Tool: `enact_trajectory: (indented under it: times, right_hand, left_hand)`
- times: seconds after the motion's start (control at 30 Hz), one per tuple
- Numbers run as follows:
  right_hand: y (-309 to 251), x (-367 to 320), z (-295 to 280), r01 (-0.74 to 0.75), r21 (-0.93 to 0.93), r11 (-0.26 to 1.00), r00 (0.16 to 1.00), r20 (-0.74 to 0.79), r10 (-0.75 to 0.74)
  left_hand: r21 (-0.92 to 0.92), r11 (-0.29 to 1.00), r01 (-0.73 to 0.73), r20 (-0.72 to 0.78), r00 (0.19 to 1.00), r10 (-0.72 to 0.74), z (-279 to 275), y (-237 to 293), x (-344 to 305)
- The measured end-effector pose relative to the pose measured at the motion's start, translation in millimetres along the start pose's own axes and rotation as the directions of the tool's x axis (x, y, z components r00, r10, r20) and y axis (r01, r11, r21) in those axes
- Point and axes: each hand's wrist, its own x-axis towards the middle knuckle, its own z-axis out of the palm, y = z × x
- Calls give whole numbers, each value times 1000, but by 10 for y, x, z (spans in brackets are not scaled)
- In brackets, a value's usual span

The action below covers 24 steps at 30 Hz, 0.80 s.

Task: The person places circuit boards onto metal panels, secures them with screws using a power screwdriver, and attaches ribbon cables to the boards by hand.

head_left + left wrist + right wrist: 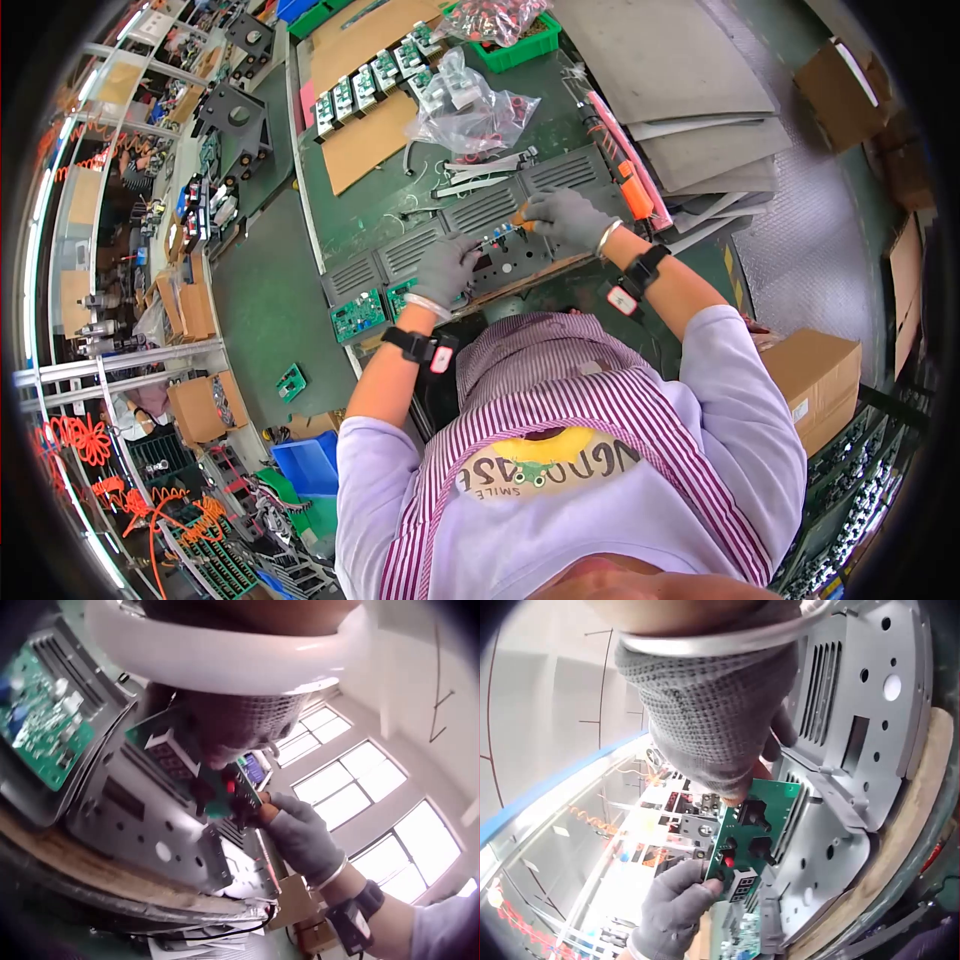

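Note:
A green circuit board (pixel 782 804) with a three-digit display (pixel 742 885), black knob shafts (pixel 761 849) and a small red part is held up between both gloved hands. My left hand (pixel 445 268) pinches its display end, with the thumb at the edge. At the opposite end my right hand (pixel 568 218) grips the board, bare fingertips showing past the grey glove. Beneath the board lies a grey metal panel (pixel 135 832) with round holes and a rectangular window, close to the table's front edge.
More vented panels (pixel 480 212) lie in a row, with populated circuit boards (pixel 358 316) on the left ones. Behind are a plastic bag (pixel 470 110), white cables (pixel 480 178), white-and-green modules (pixel 365 85) on cardboard and a green bin (pixel 515 50). Grey sheets (pixel 690 80) are stacked at right.

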Motion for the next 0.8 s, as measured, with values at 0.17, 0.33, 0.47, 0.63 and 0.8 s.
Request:
enact_trajectory:
  times: [0.17,0.33,0.47,0.63,0.8]
  right_hand:
    - [74,-17,181,57,-175,983,995,95,-41]
    - [78,-202,289,208,-291,934,976,5,-216]
    - [95,-239,315,259,-306,916,955,-57,-289]
    - [-16,-283,275,270,-362,892,937,-116,-330]
    - [-31,-247,318,288,-358,888,939,-78,-336]
  left_hand:
    - [290,954,-77,-167,977,129,341,-103,-79]
    - [299,945,-134,-206,958,201,397,-89,-194]
    - [318,939,-131,-238,948,213,450,-12,-230]
    - [393,904,-169,-256,924,284,530,-60,-296]
    - [392,901,-185,-224,931,289,591,-128,-295]
